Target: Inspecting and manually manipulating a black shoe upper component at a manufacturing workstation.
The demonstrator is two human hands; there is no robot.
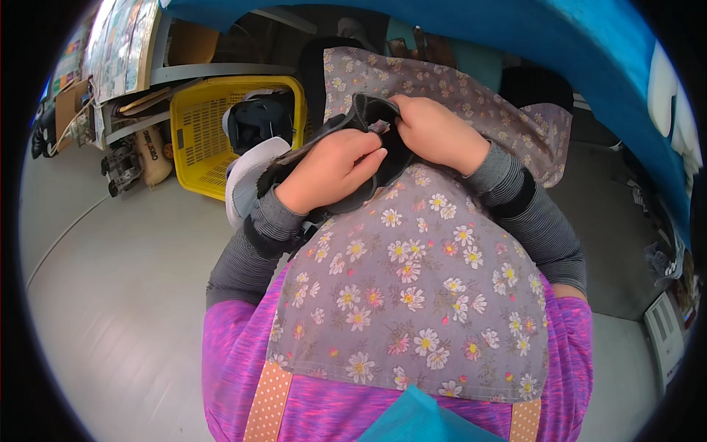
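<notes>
Head view: the left hand point(331, 168) and right hand point(436, 131) each have a closed grip on the black, open-mouthed fabric piece point(393, 156), right of the yellow, slotted plastic basket point(184, 136); a loosened pinch could drop it.

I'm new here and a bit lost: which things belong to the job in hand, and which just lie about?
Likely in the job:
black fabric piece, in left hand and right hand
yellow basket nearby, perhaps

Likely just lying about:
tan rounded object, far left
white panel, lower right
</notes>
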